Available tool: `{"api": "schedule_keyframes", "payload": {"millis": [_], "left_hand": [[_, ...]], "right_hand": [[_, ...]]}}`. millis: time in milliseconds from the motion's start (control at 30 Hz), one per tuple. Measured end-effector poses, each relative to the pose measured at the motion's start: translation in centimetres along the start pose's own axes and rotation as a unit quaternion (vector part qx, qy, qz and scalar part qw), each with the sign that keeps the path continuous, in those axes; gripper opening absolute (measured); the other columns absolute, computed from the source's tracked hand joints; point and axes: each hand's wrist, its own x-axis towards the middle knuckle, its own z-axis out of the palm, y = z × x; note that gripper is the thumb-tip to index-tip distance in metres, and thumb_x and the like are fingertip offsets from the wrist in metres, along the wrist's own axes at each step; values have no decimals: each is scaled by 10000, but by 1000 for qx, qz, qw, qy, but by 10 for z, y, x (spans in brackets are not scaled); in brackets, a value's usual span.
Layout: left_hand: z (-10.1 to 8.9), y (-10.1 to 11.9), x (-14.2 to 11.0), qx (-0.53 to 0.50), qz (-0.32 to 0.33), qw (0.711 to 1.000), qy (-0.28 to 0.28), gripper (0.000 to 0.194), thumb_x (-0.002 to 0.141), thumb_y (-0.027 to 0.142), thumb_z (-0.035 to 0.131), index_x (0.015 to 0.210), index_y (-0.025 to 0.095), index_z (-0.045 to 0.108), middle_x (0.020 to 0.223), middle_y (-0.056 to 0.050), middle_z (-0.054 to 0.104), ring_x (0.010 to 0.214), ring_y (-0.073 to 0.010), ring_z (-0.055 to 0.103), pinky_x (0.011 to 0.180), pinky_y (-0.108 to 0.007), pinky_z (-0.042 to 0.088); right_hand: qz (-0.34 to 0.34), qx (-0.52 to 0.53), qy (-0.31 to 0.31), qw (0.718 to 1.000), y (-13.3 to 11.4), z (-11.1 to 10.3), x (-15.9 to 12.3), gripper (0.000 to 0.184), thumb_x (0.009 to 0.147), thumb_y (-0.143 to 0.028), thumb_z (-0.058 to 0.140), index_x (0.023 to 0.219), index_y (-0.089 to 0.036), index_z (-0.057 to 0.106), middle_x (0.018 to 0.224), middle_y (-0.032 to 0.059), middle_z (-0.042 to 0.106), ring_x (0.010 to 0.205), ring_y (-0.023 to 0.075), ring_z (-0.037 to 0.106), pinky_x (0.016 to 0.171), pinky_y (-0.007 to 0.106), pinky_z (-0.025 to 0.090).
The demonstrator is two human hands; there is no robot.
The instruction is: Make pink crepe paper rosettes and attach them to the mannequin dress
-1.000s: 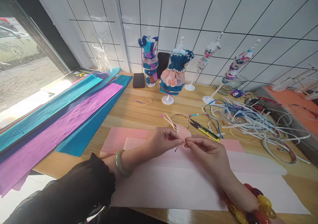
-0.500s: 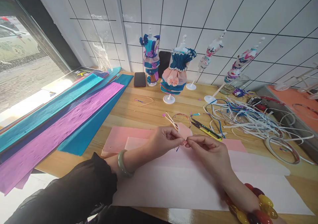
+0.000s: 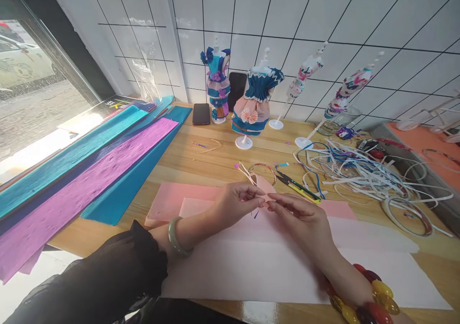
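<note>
A small piece of pink paper [image 3: 265, 184] is pinched between the fingertips of both my hands, over the middle of the work surface. My left hand [image 3: 235, 203] grips its left side, thumb pressed against forefinger. From the other side my right hand [image 3: 304, 216] pinches the same piece, close to the left fingertips. The fingers hide its lower part. Below the hands spread large pale pink paper sheets [image 3: 251, 266], with a deeper pink strip [image 3: 183, 194] behind. A yellow-and-black cutter [image 3: 298, 187] lies just beyond my right hand, and thin pale strips [image 3: 245, 170] lie beyond my left.
Long turquoise [image 3: 108, 132] and purple paper strips [image 3: 104, 185] cover the left side. Small dress forms, one in a blue and pink dress [image 3: 251, 108], stand along the tiled wall near a phone [image 3: 201, 114]. Tangled white and blue strips [image 3: 359, 170] and a tape roll [image 3: 408, 217] lie right.
My fingertips have shifted slightly on the pink paper, and its visible part looks narrower. Both hands stay in nearly the same place; the view has moved a little.
</note>
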Motion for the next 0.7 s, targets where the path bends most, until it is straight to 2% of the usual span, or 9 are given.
{"api": "schedule_keyframes", "payload": {"millis": [167, 333, 567, 700], "left_hand": [[-1, 1, 0, 60, 27, 998, 3, 210, 728, 299, 622, 852, 138, 673, 796, -59, 692, 756, -149, 636, 700, -243, 485], [-2, 3, -1, 90, 36, 995, 9, 210, 734, 289, 614, 857, 132, 678, 799, -61, 689, 741, -136, 619, 698, -232, 471], [-1, -1, 0, 106, 46, 993, 16, 199, 728, 273, 618, 864, 141, 678, 796, -53, 681, 716, -119, 605, 684, -220, 462], [-2, -4, 1, 127, 63, 990, 17, 209, 732, 263, 612, 888, 142, 679, 763, -45, 666, 692, -107, 587, 662, -210, 454]], "right_hand": [[-51, -37, -10, 998, 2, 0, 1, 176, 735, -280, 635, 887, -271, 723, 912, 45, 717, 859, 217, 658, 693, 330, 558], [-69, -45, -17, 996, -1, 0, 2, 203, 731, -263, 645, 921, -267, 715, 901, 50, 714, 851, 209, 654, 679, 312, 549], [-37, -35, -7, 999, 0, 0, 2, 168, 724, -294, 653, 873, -261, 722, 893, 51, 713, 828, 204, 654, 657, 307, 548], [-43, -35, -6, 998, 3, 1, 1, 161, 742, -290, 638, 881, -269, 718, 902, 45, 709, 851, 205, 650, 680, 312, 545]]}}
